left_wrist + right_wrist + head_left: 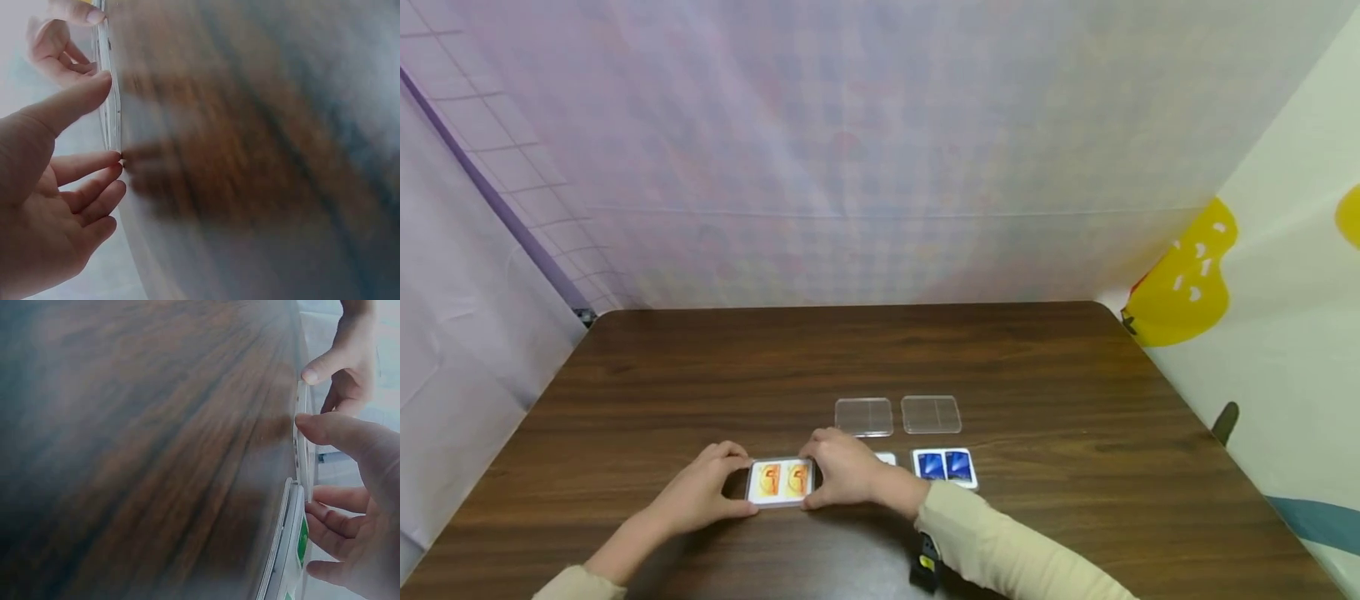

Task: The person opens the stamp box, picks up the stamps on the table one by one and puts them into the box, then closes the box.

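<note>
A flat clear plastic case point(780, 500) with two yellow-orange pictures on white lies at the table's near middle. My left hand point(696, 492) holds its left side, thumb at the near corner and fingers at the far one. On the right side my right hand point(844, 472) grips it in the same way. From the left wrist, the case point(115, 122) shows edge-on between thumb and fingertips. A second case point(889, 458) is mostly hidden behind my right hand; the right wrist view shows green on that case point(289, 540).
Farther right lies a case with two blue pictures point(944, 467). Behind these are two clear plastic pieces, a left one point(863, 417) and a right one point(931, 415). The brown wooden table point(700, 358) ends at a hanging cloth point(850, 167).
</note>
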The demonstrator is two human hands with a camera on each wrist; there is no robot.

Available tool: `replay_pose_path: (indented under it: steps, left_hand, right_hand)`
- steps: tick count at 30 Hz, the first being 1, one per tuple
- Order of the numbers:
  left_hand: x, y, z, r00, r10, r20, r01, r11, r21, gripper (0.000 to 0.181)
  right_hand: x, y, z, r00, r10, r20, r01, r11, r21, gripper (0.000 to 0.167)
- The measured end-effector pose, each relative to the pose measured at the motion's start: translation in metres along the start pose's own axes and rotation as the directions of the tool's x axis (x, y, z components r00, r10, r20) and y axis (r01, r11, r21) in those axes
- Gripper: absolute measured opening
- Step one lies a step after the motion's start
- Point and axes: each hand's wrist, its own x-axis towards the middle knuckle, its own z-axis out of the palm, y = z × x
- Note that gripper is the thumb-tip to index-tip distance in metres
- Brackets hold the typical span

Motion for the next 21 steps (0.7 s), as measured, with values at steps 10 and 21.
replay_pose_path:
  steps: [10,21]
  left_hand:
    - [0.001,0.001,0.004,0.999,-0.030,-0.034,0.030,1.000,-0.003,0.075]
    - [0.024,0.024,0.012,0.978,0.173,-0.113,-0.181,0.981,-0.064,0.067]
  right_hand:
    - [-0.015,0.035,-0.015,0.999,0.016,-0.028,-0.007,0.957,0.289,0.063]
    - [-0.043,0.107,-0.025,0.980,0.136,-0.147,-0.045,0.866,0.498,0.054]
